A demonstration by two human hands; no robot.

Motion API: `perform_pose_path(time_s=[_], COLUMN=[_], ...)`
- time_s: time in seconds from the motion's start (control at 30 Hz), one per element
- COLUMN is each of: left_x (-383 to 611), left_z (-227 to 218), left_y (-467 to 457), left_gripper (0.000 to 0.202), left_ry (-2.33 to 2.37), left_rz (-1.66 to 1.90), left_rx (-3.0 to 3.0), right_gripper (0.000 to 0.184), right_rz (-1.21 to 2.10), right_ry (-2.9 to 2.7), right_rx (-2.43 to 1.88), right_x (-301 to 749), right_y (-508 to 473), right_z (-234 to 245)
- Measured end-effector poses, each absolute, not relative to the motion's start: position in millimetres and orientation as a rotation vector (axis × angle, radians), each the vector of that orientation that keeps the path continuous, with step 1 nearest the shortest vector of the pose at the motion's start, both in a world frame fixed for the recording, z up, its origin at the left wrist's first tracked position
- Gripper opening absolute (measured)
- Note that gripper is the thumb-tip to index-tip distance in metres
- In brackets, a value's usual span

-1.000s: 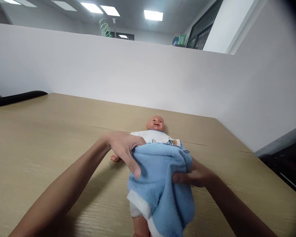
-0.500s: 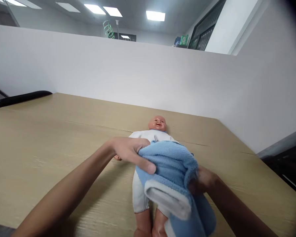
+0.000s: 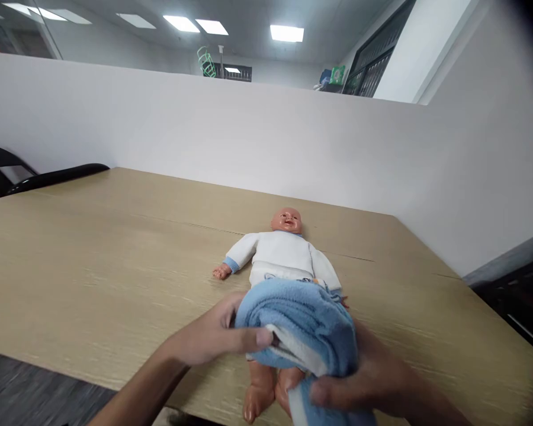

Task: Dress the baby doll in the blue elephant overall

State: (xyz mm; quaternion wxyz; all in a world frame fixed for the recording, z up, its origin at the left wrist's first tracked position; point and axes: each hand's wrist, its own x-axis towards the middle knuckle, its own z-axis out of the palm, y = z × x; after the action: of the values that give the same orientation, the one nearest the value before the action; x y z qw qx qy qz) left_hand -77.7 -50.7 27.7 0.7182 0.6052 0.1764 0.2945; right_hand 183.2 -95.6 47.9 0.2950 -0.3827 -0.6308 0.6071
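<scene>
A baby doll [image 3: 281,251] lies face up on the table, dressed in a white top with blue cuffs. Its bare feet point toward me. Over its hips and upper legs are fluffy blue baby pants [image 3: 299,307] with white cuffs, bunched up between my hands. My left hand [image 3: 231,331] grips the left side of the pants, its thumb at the white cuff opening. On the right side, my right hand [image 3: 359,373] holds the fabric with its thumb on the other, hanging leg. Fabric hides most of the fingers of both hands.
The wooden table [image 3: 115,266] meets a white partition wall [image 3: 249,136] at the back. A black chair [image 3: 57,176] stands at the far left edge. Something dark [image 3: 510,296] is beyond the right edge.
The pants have come down toward me, showing the doll's white top and sleeve. My left thumb has moved to the white cuff; that leg is now more gathered.
</scene>
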Motion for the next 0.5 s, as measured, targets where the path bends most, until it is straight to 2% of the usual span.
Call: perform_pose_path(time_s=[0.13,0.23,0.3,0.37,0.5], left_x=[-68,-60,-58,-57,-55], left_z=[3,-14,-19,-19,-15], left_y=[-86,-99,-100,-95,-80], left_gripper=[0.046,0.055,0.05,0.037,0.023], left_ry=[0.695,0.936,1.073,1.192,1.249], left_rz=[0.752,0.792,0.783,0.753,0.725], left_rx=[1.318,1.358,1.477,1.617,1.742], right_gripper=[0.031,0.01,0.006,0.005,0.01], right_rz=[1.249,1.003,0.896,0.822,0.809], right_ry=[-1.629,-1.627,-1.665,-1.684,-1.655], right_rx=[-1.289,-1.444,-1.522,-1.59,-1.618], right_x=[166,159,157,157,155], right_y=[-115,-121,-121,-117,-105], right_z=[32,13,1,-10,-21])
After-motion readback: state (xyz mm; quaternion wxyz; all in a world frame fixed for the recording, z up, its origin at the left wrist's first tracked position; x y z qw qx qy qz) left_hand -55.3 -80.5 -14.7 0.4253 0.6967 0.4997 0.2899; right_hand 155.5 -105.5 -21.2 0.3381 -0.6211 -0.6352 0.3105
